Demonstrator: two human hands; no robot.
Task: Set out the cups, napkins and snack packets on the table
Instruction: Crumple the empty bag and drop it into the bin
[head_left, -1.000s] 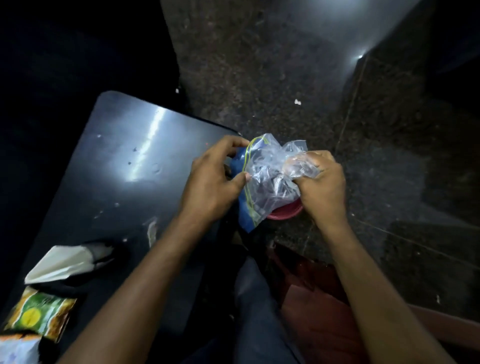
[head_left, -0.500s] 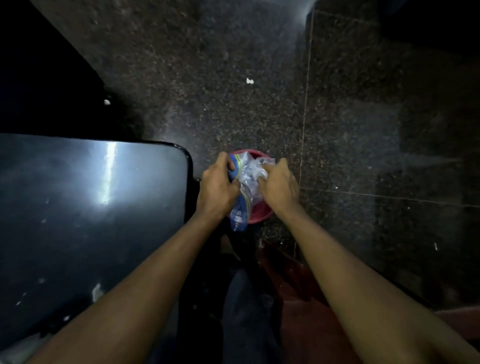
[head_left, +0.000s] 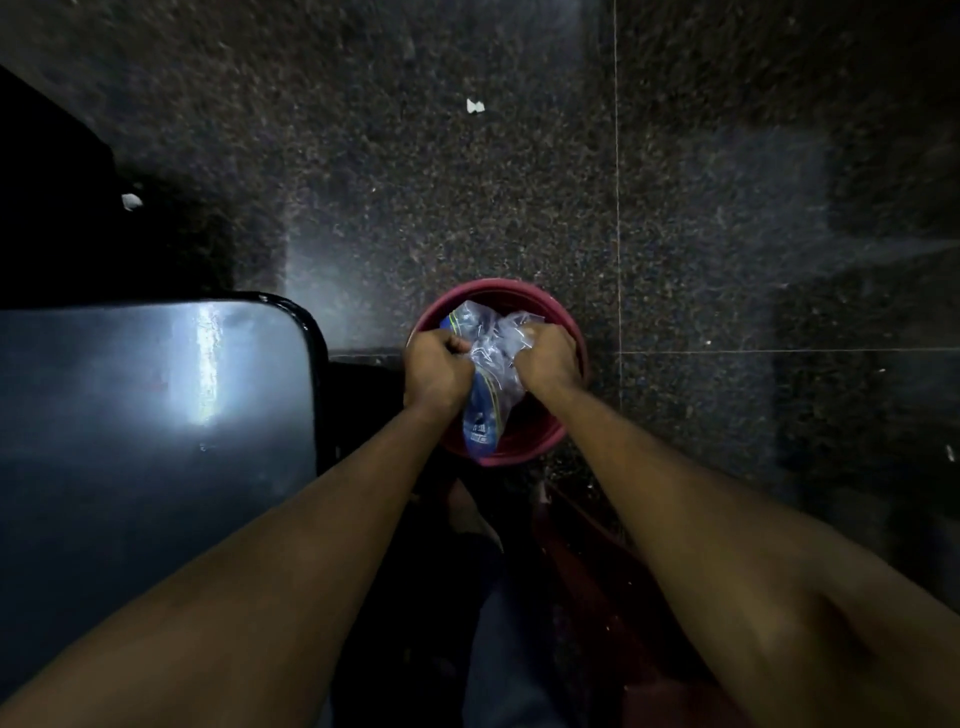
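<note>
A crumpled clear plastic bag (head_left: 488, 353) with a blue printed strip sits in the mouth of a red bucket (head_left: 540, 447) on the floor. My left hand (head_left: 436, 366) grips the bag's left side and my right hand (head_left: 548, 358) grips its right side, both fists closed on the plastic. The black table (head_left: 156, 415) lies to the left of the bucket, its rounded corner close to my left wrist. No cups, napkins or snack packets show in this view.
Dark speckled stone floor (head_left: 467, 208) surrounds the bucket, with small white scraps (head_left: 475, 106) lying on it. A reddish-brown seat edge (head_left: 597, 571) and my trouser leg (head_left: 498, 623) are below my arms. A dark shape fills the far left.
Both hands have carried the plastic bag away from the table and down into the red bucket. My view has swung right, so the napkin and snack packets on the table have left the frame.
</note>
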